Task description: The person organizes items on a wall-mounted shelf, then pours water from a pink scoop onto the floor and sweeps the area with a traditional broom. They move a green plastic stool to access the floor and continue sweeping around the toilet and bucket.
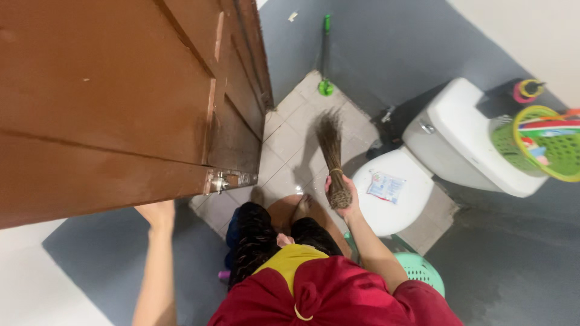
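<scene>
right hand (339, 192) fists the light, stiff broom (331, 154) at its bound end; left hand (158, 212) open on door (109, 102).

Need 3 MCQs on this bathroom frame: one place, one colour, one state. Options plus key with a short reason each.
1. Where is the stick broom?
A. in the right hand, bristles toward the tiled floor
B. leaning on the door
C. lying on the toilet tank

2. What colour is the basket on the toilet tank?
A. red
B. green
C. white

3. How is the toilet lid?
A. raised
B. missing
C. closed

Key:
1 A: the right hand grips the bound end of the broom, and the bristles fan out over the tiles.
2 B: the perforated basket is green with a yellow-green rim.
3 C: the white lid lies flat, with a small printed packet on it.

The left hand is at the lower edge of the brown door; its grip is hidden.
</scene>
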